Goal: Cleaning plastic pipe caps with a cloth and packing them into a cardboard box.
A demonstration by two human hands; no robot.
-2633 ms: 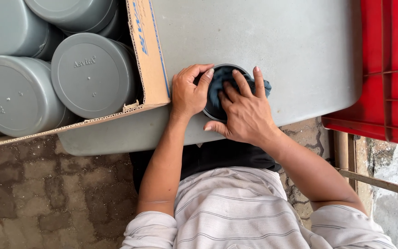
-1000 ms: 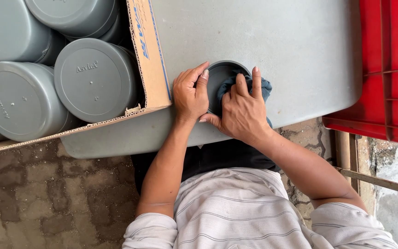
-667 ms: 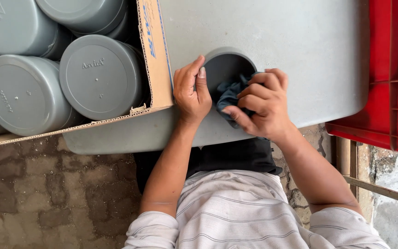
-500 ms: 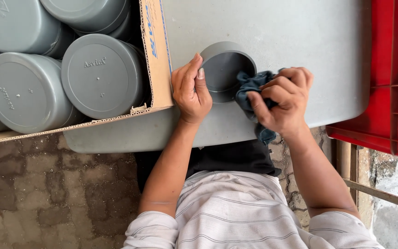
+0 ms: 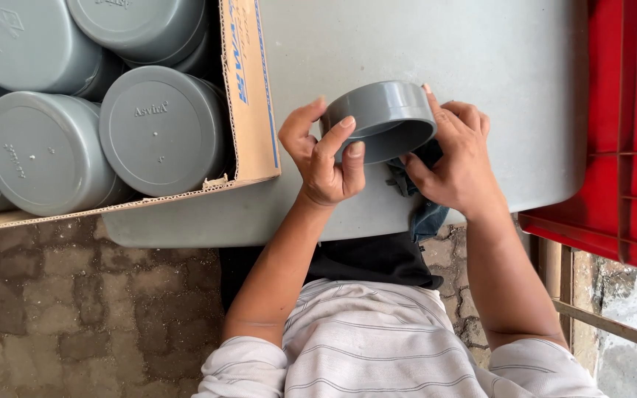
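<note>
Table (image 5: pixel 481 51): grey, smooth top. On it: open cardboard box (image 5: pixel 248 96) of grey caps (image 5: pixel 160 129), left; red plastic crate (image 5: pixel 621 133), right.

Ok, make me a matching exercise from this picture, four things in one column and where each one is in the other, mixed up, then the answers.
Things:
1. grey pipe cap
2. dark cloth
3. cardboard box
4. red crate

Places:
A. at the table's right edge
B. on the table's left side, full of grey caps
C. held between the left hand and right hand
D. under the right hand

Pairs: 1-C, 2-D, 3-B, 4-A
</note>
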